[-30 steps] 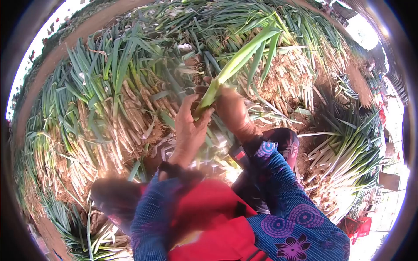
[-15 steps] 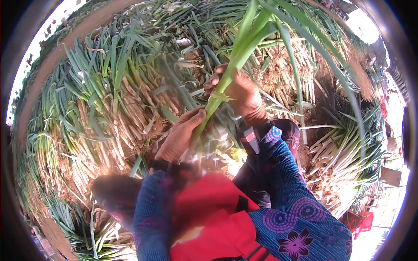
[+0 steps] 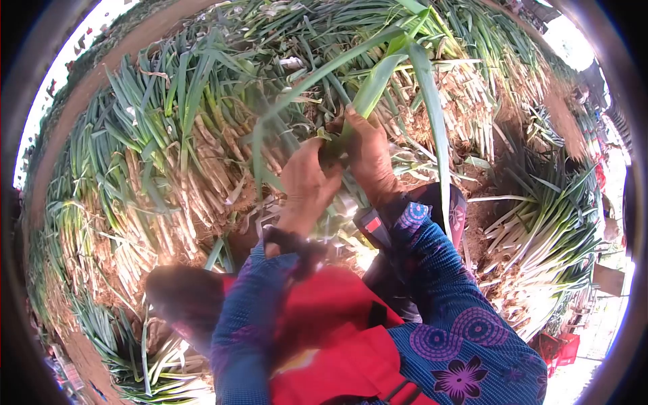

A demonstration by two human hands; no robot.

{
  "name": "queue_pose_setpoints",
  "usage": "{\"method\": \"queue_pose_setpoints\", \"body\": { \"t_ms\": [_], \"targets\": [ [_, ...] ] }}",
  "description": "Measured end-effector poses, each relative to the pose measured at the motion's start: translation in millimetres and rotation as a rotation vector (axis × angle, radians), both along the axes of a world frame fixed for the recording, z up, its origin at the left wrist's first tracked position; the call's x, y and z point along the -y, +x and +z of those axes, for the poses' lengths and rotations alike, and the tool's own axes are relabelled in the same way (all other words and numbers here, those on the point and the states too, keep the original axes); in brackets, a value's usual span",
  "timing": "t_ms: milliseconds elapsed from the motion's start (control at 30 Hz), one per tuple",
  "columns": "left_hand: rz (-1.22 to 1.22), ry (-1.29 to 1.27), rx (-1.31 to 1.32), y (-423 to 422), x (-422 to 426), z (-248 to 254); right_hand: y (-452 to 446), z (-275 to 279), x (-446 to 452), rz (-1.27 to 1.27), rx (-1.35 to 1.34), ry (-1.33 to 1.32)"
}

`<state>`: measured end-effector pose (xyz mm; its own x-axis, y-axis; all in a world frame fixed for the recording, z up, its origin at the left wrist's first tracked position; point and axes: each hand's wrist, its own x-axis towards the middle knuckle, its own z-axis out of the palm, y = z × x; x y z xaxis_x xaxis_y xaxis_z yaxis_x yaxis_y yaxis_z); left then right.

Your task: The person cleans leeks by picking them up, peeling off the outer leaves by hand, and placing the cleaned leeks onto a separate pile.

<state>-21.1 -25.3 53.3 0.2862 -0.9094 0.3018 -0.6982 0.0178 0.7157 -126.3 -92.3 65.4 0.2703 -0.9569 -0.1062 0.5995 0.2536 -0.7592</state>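
Observation:
A green leek [image 3: 375, 85] stands slanted up and away in front of me, its long leaves splayed, one drooping on the right and one to the left. My right hand [image 3: 368, 152] is closed around its stalk, thumb along the near side. Just left of it and lower, my left hand [image 3: 309, 181] is closed with bent fingers at the stalk's lower part, which the hands hide. The two hands are close together.
Piled leeks with pale roots lie at the left [image 3: 196, 182] and at the upper right [image 3: 452, 101]. Another bunch [image 3: 533, 236] lies by my right knee, one more [image 3: 165, 371] at lower left. A red container [image 3: 565, 349] is at far right.
The leek has dipped and turned, with its leaves now falling to both sides. My left hand has moved up and right, closer to my right hand, which has shifted slightly left.

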Motion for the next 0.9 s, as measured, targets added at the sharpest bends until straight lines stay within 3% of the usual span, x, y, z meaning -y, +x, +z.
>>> {"method": "queue_pose_setpoints", "body": {
  "t_ms": [267,467,567,667,800,900],
  "targets": [
    [0.000,0.033,0.059,-12,1,5,3,-4,-6,-0.077,-0.082,-0.054],
    [0.011,-0.152,-0.017,-2,12,-19,7,6,-14,-0.160,0.027,-0.034],
    [-0.067,-0.134,-0.153,1,13,-16,-1,3,1,-0.171,0.065,0.054],
    [-0.206,-0.008,-0.704,7,15,-19,-7,3,6,-0.138,0.149,0.032],
    [-0.297,0.060,-1.210,8,6,-13,-6,6,4,-0.126,0.156,0.049],
    [-0.349,0.223,-1.191,15,-12,2,-3,2,7,-0.175,0.110,0.004]
  ]
}}
